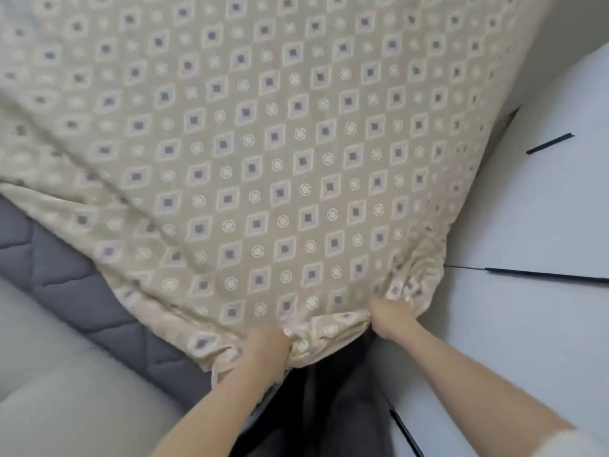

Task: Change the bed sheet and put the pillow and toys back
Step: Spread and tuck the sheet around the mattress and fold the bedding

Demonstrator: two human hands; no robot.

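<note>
With left hand and right hand both gripping the gathered hem of the sheet, stretch it evenly and hook it under the near corner of the mattress.

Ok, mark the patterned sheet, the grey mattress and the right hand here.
patterned sheet [263, 143], head view, flat middle of the fabric.
grey mattress [66, 275], head view, bare quilted surface left of the sheet.
right hand [389, 316], head view, back of the hand gripping the sheet's gathered edge.

sheet: matt printed cloth | mattress: grey quilted fabric, probably
</note>
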